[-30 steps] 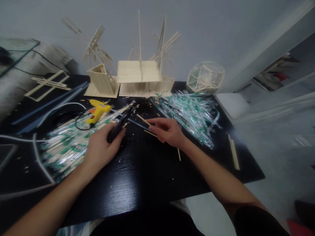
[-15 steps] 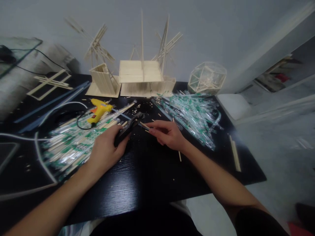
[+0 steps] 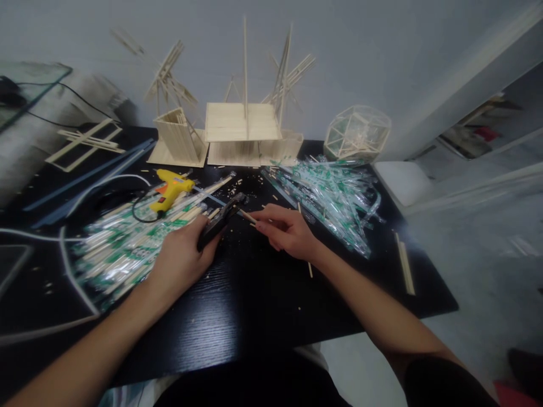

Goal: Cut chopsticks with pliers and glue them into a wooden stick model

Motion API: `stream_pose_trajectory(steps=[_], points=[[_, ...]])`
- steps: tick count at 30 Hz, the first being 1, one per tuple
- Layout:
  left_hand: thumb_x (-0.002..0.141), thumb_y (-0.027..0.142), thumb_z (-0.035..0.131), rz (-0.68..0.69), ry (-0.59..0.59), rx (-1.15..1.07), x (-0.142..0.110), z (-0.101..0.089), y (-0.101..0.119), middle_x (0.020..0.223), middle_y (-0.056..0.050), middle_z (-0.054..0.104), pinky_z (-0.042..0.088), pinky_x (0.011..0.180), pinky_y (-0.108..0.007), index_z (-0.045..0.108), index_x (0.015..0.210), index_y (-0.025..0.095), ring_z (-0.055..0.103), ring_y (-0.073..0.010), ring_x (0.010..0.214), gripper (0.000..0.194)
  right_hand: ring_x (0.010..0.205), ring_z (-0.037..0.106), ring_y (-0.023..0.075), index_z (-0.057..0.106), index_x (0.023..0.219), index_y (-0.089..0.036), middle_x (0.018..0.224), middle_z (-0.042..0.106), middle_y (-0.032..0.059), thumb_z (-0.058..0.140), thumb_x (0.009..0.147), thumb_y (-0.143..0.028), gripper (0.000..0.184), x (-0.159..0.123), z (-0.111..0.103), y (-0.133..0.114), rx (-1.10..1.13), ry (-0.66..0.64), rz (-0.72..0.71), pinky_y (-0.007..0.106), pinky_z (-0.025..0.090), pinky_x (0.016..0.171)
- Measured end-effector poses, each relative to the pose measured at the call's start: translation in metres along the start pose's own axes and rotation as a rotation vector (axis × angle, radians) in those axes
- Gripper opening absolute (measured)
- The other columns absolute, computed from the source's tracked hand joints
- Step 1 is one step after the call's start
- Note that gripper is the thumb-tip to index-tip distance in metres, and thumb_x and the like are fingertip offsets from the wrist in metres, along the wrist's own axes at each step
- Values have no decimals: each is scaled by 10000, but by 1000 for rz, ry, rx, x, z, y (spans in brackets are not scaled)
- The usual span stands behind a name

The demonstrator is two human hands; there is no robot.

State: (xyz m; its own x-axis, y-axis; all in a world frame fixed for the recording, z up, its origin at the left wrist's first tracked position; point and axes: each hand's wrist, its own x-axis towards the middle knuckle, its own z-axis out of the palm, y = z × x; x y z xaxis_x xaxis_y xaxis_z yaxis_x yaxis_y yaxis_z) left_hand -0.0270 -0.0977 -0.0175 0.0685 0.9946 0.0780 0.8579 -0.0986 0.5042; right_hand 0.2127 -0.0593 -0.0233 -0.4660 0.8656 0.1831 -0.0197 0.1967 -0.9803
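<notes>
My left hand (image 3: 182, 249) is closed round a black pliers-like cutter (image 3: 218, 224), its head pointing up and right. My right hand (image 3: 291, 230) pinches a short, thin wooden stick (image 3: 248, 215) between thumb and fingers. The stick's left end is at or very near the cutter's head; I cannot tell whether the jaws touch it. Below my right wrist, another thin stick (image 3: 310, 269) lies on the black table (image 3: 254, 316). Small cut wood bits (image 3: 240, 182) are scattered beyond the tool.
A yellow glue gun (image 3: 171, 191) rests on wrapped wooden sticks (image 3: 123, 249) at left. Clear green-printed wrappers (image 3: 335, 192) pile up at right. Stick-built models (image 3: 241, 121) and a faceted frame (image 3: 357, 133) stand along the back. Loose sticks (image 3: 405, 264) lie near the right edge.
Over the last second, my left hand brought the cutter rightwards to the stick's end, and my right hand's stick met its head. Since half a second ago, both hands have barely moved.
</notes>
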Motion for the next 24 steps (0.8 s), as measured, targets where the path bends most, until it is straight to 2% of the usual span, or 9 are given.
stream_pose_trajectory(steps=[3, 9, 15, 24], points=[[900, 454, 478, -23, -20, 24, 1, -1, 1, 618, 5, 553, 327, 557, -282, 522, 796, 231, 485, -166, 510, 250, 414, 496, -2, 778, 1128, -209, 871, 602, -10, 695, 929, -307, 238, 0, 1, 1, 29, 4, 13, 150, 336, 343], [897, 463, 424, -46, -77, 74, 2, -1, 3, 627, -21, 571, 343, 570, -297, 533, 834, 229, 524, -194, 519, 267, 395, 431, 20, 759, 1183, -165, 695, 630, -31, 685, 931, -349, 321, -1, 3, 4, 19, 8, 128, 167, 318, 347], [910, 423, 406, -51, -95, 173, 0, 1, 3, 682, -62, 644, 357, 582, -305, 570, 908, 210, 618, -237, 591, 269, 429, 461, 38, 768, 1117, -153, 669, 637, -28, 691, 923, -359, 293, -1, 5, 4, -36, 39, 105, 183, 373, 417], [931, 369, 436, -51, -119, 241, -1, 0, 7, 726, -73, 706, 392, 589, -302, 594, 949, 199, 686, -252, 650, 233, 510, 454, 65, 780, 994, -150, 651, 632, -13, 688, 916, -377, 257, -2, 11, -2, -35, 88, 118, 201, 351, 472]])
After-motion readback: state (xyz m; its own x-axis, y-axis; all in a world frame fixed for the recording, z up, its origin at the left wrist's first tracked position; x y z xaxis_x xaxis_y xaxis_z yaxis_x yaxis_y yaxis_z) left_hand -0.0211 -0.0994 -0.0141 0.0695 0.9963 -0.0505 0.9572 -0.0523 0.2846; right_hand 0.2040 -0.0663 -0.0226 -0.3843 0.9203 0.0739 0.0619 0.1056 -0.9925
